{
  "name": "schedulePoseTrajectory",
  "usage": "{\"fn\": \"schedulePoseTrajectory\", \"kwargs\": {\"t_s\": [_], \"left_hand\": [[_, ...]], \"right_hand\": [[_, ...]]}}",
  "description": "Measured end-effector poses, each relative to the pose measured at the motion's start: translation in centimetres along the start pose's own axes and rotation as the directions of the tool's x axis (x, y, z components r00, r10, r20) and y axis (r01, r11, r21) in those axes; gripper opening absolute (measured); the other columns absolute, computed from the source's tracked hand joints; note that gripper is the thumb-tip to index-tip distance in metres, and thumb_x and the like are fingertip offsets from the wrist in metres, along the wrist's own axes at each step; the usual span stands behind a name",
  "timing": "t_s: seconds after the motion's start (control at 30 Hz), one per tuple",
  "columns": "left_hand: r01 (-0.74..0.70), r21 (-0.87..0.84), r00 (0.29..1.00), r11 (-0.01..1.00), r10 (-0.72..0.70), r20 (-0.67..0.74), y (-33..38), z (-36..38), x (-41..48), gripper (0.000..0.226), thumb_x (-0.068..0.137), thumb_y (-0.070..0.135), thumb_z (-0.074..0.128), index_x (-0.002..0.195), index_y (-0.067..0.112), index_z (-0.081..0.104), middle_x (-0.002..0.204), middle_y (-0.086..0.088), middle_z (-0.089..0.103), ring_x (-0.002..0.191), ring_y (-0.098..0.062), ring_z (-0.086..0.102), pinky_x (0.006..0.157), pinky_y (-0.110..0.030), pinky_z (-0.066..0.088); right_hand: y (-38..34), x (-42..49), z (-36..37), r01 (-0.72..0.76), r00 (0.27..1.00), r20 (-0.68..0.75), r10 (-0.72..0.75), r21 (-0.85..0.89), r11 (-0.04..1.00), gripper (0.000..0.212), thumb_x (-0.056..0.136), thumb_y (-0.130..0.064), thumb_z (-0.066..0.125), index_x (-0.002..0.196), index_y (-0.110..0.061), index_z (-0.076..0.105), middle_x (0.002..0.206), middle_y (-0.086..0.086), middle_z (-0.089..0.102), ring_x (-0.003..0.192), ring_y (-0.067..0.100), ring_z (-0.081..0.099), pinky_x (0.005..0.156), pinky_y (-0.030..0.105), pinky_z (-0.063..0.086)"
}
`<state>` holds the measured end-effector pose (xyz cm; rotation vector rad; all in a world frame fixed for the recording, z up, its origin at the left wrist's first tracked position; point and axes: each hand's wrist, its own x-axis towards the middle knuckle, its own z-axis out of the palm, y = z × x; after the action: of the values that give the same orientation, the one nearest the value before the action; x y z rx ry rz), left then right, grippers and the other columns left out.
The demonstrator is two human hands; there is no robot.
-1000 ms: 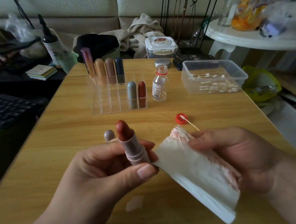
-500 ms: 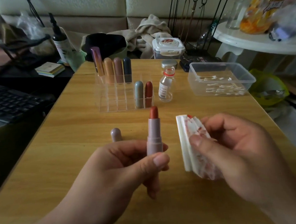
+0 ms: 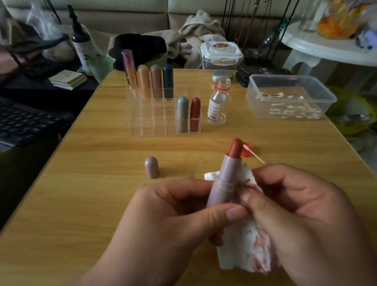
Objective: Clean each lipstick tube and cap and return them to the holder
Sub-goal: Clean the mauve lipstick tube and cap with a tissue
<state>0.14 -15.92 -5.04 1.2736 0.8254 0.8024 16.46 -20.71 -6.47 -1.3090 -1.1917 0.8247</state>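
Observation:
My left hand (image 3: 168, 224) grips an uncapped mauve lipstick tube (image 3: 226, 180), its red-brown stick pointing up and away. My right hand (image 3: 306, 212) holds a folded white tissue (image 3: 247, 248), stained pink, and presses it against the tube's right side. The tube's mauve cap (image 3: 152, 167) stands upright on the wooden table (image 3: 72, 201), left of the hands. Farther back stands the clear acrylic holder (image 3: 152, 121) with several capped lipsticks in its back row and right front cells.
A small glass bottle (image 3: 218, 102) stands open right of the holder; its red cap (image 3: 247, 150) and a cotton swab (image 3: 255, 154) lie behind the lipstick. A clear tub of swabs (image 3: 289, 96) sits at the right. A keyboard (image 3: 6, 120) lies off the table's left edge.
The tissue, held apart from the tube before, now touches its right side. My hands have come together and the tube leans right.

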Motion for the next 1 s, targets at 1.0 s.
{"fn": "schedulePoseTrajectory", "kwargs": {"t_s": [1.0], "left_hand": [[0.191, -0.007, 0.957, 0.982, -0.185, 0.224, 1.2, -1.7, -0.2, 0.021, 0.08, 0.02, 0.068, 0.097, 0.013, 0.079, 0.088, -0.009, 0.078, 0.081, -0.026, 0.076, 0.073, -0.028, 0.06]], "right_hand": [[-0.4, 3.6, -2.1, -0.031, 0.902, 0.428, -0.056, 0.193, 0.981, 0.019, 0.06, -0.013, 0.068, 0.072, -0.026, 0.073, 0.057, -0.006, 0.066, 0.049, 0.003, 0.061, 0.048, 0.012, 0.047]]}}
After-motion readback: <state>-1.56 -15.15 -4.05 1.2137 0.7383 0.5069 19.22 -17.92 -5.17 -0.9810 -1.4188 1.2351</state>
